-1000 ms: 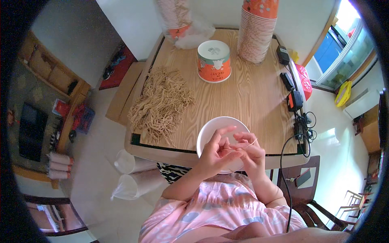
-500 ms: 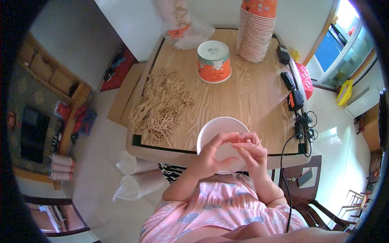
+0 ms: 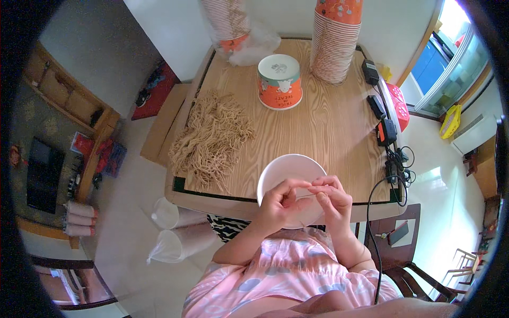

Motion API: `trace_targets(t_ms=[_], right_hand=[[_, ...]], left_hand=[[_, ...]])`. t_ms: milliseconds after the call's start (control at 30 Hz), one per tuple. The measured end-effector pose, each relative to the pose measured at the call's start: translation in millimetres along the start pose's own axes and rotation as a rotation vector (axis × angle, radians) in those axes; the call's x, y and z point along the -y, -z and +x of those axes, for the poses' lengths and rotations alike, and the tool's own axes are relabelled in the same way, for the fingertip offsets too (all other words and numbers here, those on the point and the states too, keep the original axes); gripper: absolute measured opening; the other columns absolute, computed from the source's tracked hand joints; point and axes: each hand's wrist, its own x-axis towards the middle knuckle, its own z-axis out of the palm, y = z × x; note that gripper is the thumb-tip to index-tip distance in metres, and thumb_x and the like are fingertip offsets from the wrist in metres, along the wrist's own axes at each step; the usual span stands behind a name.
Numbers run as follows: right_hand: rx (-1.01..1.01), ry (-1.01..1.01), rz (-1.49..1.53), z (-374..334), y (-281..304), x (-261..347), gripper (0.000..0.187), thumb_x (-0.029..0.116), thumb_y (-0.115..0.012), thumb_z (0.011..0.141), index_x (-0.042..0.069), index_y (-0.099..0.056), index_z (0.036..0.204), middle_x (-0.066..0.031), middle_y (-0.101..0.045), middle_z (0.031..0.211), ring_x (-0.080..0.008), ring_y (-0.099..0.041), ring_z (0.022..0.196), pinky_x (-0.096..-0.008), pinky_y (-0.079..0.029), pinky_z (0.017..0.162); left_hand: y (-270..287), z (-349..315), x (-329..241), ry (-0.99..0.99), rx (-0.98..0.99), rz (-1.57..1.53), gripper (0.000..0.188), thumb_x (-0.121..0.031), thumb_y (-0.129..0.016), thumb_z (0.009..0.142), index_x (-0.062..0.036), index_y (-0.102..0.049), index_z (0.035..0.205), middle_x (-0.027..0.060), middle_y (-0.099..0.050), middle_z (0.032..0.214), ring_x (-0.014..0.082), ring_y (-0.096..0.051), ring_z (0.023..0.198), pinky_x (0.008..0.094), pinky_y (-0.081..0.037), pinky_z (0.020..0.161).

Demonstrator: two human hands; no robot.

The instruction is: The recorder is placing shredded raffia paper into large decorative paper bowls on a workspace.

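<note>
Over the mouth of a white paper bucket (image 3: 290,165) at the table's near edge, my two hands meet fingertip to fingertip. My left hand (image 3: 282,201) is closed in a pinch. Thumb and fingers of my right hand (image 3: 333,197) are pinched together too. A thin, pale string, hard to see, runs between them; its ends are mostly hidden by the fingers. The bucket stands upright, its inside partly covered by my hands. To the left lies a loose heap of beige twisted paper cords (image 3: 214,140). Farther back, an orange and green printed bucket (image 3: 280,85) stands upside down.
Tall stacks of nested buckets stand at the back right (image 3: 336,50) and back left (image 3: 227,24), the left one in clear plastic. Black power adapters and cables (image 3: 389,132) line the right edge. Bagged bucket stacks (image 3: 180,244) lie on the floor at left.
My left fingers have closed from an open curve into a pinch against my right fingertips. The bucket and the cord heap have stayed in place.
</note>
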Motion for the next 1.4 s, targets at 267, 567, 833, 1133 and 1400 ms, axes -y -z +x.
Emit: trace_targets(t_ms=[267,567,833,1133,1400], right_hand=[[0.039,0.022,0.012,-2,0,-4,0.015,0.005,-0.062,0.085,0.001,-0.07,0.098,-0.0105,-0.057,0.103,-0.02,-0.054,0.1,-0.0307,-0.042,0.089],[-0.013,-0.022,-0.028,0,2,2,0.014,0.007,-0.061,0.086,-0.001,-0.07,0.094,-0.0102,-0.059,0.097,-0.0192,-0.055,0.097,-0.0296,-0.043,0.086],[-0.276,0.086,0.006,9,25,1,0.016,0.006,-0.055,0.088,-0.003,-0.067,0.084,-0.007,-0.06,0.086,-0.0143,-0.054,0.08,-0.0258,-0.041,0.072],[0.119,0.209,-0.229,7,16,1,0.025,0.002,-0.076,0.069,0.002,-0.065,0.093,-0.0106,-0.063,0.091,-0.0229,-0.061,0.086,-0.0329,-0.048,0.076],[0.126,0.212,-0.314,9,17,-1,0.018,-0.002,-0.072,0.073,0.002,-0.065,0.089,-0.0095,-0.064,0.086,-0.0212,-0.063,0.081,-0.0305,-0.05,0.071]], left_hand=[[-13,3,5,0.007,-0.057,-0.241,0.007,-0.004,-0.067,0.085,-0.0048,-0.066,0.092,-0.0054,-0.056,0.075,0.0017,-0.044,0.062,0.018,-0.037,0.056],[-10,2,4,0.002,-0.087,-0.078,0.007,-0.006,-0.068,0.084,-0.0068,-0.068,0.091,-0.0121,-0.039,0.058,-0.0019,-0.03,0.053,0.0184,-0.023,0.047],[1,1,2,0.12,-0.093,-0.047,0.004,-0.006,-0.069,0.082,-0.0058,-0.068,0.086,-0.0089,-0.055,0.067,-0.0019,-0.042,0.058,0.0157,-0.033,0.052],[-4,5,0,0.096,-0.028,-0.143,0.003,-0.005,-0.066,0.085,-0.0031,-0.065,0.087,-0.0111,-0.046,0.066,-0.0027,-0.035,0.057,0.0158,-0.027,0.05],[-3,4,0,0.096,0.002,-0.111,0.003,-0.005,-0.065,0.086,-0.0027,-0.065,0.087,-0.0105,-0.048,0.068,-0.0029,-0.037,0.058,0.0155,-0.028,0.051]])
